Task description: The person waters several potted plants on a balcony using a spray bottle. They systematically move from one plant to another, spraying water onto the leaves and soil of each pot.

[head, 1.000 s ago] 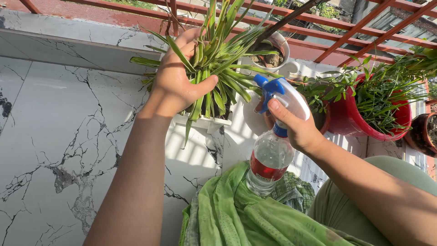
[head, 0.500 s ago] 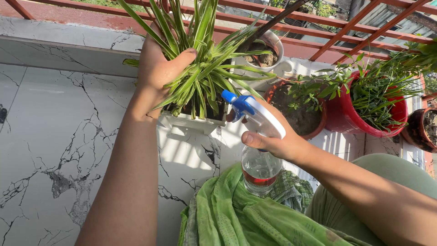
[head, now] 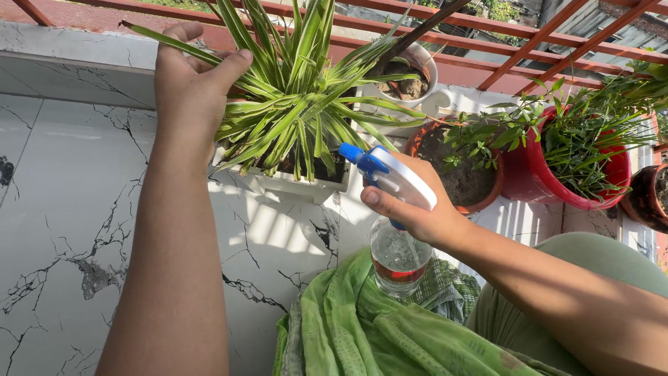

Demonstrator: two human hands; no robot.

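A plant with long green and cream striped leaves grows in a white pot on the marble floor. My left hand is at the plant's left side, fingers loosely curled, touching the outer leaves without clasping them. My right hand grips a clear spray bottle with a white and blue trigger head. The blue nozzle points at the plant from close by. The bottle has a red label and hangs over my lap.
A white cup-shaped pot of soil, a brown pot and a red pot of leafy plants stand to the right. A dark pot is at the far right. A red railing runs behind. A green cloth covers my lap.
My left hand has let go of the bunched leaves and moved left, so the leaves have spread out. My right hand has moved the spray bottle left and lower, nearer the plant.
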